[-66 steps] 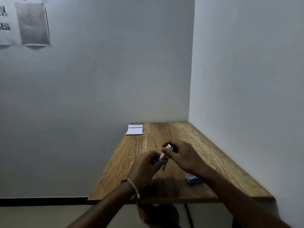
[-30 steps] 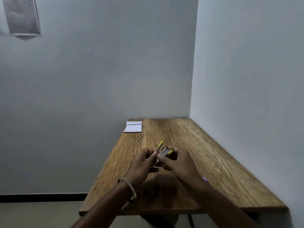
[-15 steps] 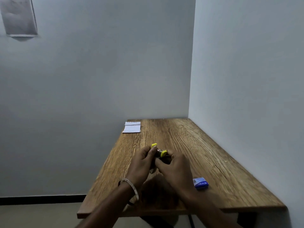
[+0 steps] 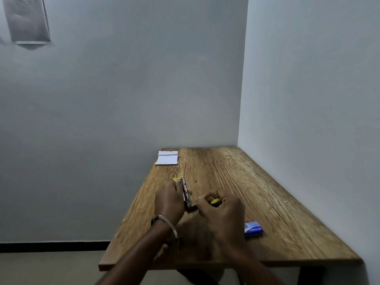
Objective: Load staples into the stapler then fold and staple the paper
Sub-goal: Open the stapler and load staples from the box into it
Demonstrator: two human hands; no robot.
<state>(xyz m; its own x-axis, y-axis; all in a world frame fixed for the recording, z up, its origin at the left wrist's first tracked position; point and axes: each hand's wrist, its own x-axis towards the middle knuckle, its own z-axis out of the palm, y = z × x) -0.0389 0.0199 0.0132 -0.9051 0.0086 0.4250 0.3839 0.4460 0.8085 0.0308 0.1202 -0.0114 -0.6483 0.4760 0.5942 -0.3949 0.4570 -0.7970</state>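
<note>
A small metal stapler [image 4: 186,193] with yellow tips is held over the middle of the wooden table [image 4: 257,202]. My left hand [image 4: 169,200] grips its body from the left, one yellow end poking out at the top. My right hand [image 4: 223,210] pinches a yellow-tipped part [image 4: 215,200] pulled out to the right of the stapler. A blue staple box [image 4: 253,229] lies on the table just right of my right hand. The white paper [image 4: 167,157] lies flat at the table's far left corner.
The table stands in a corner, with one grey wall behind it and another along its right edge. A sheet [image 4: 27,20] is pinned high on the back wall at left. The floor drops away beyond the table's left edge.
My hands have drawn apart. The stapler now stands more upright in my left hand, and my right hand has pulled the yellow-tipped part away to the right.
</note>
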